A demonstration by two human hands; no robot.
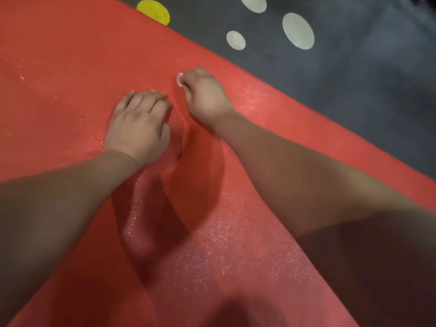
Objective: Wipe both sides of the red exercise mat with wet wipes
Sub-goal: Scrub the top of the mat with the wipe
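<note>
The red exercise mat (70,67) fills most of the view, lying flat on the floor with wet, shiny streaks on its surface. My left hand (139,125) presses palm down on the mat near the middle, fingers together, holding nothing. Just to its right, my right hand (205,97) is closed in a fist pressed on the mat. A small white bit of wet wipe (179,79) pokes out from the fist's far side; most of the wipe is hidden inside the hand. A shallow crease in the mat runs between my two hands.
The mat's far edge runs diagonally from top centre to the right side. Beyond it is dark grey floor (365,79) with a yellow dot (154,11) and pale dots (297,31) (236,40) marked on it.
</note>
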